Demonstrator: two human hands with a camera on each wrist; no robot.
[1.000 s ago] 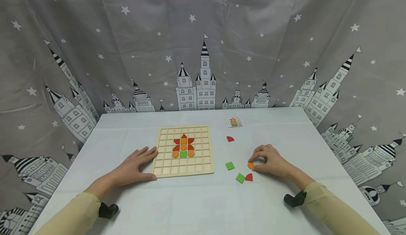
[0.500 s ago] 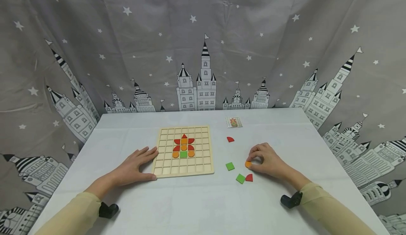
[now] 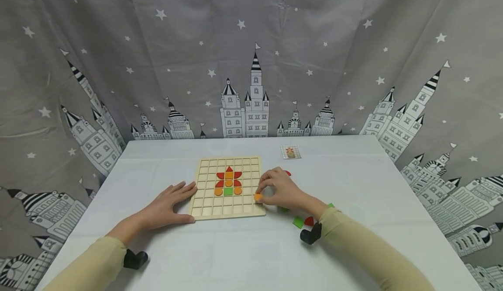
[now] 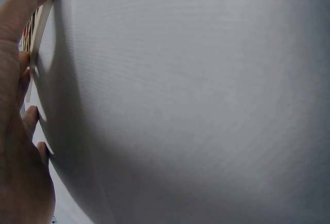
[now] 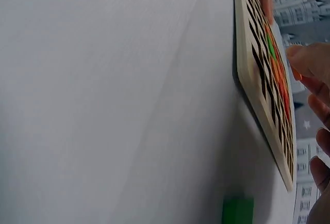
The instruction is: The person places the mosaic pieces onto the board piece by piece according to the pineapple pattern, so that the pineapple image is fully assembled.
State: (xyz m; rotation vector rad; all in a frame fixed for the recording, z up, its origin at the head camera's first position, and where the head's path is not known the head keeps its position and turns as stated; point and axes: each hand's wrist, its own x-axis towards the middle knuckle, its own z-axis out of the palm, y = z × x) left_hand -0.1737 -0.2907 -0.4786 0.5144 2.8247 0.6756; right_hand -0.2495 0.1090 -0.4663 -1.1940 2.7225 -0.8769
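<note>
My right hand (image 3: 284,190) pinches an orange disc (image 3: 258,197) between thumb and fingers, over the right edge of the wooden grid board (image 3: 247,208). In the right wrist view the thumb hides most of this disc (image 5: 296,74). My left hand (image 3: 169,206) lies with spread fingers on the table, fingertips and thumb at the board's left edge. On the board, a pattern has a red triangle (image 3: 229,169) on top, an orange square (image 3: 229,175), red quarter circles (image 3: 237,184), several orange discs (image 3: 218,192) and a green square (image 3: 228,191).
Right of the board lie a green square (image 3: 298,222) and a red quarter circle (image 3: 309,221). The right hand partly hides another red piece (image 3: 287,173) and a green piece (image 3: 284,209). Green also peeks out behind the right sleeve. A picture card (image 3: 290,152) lies at the back.
My right hand has carried the orange disc left from the loose pieces to the board's right edge. My left hand has stayed in place.
</note>
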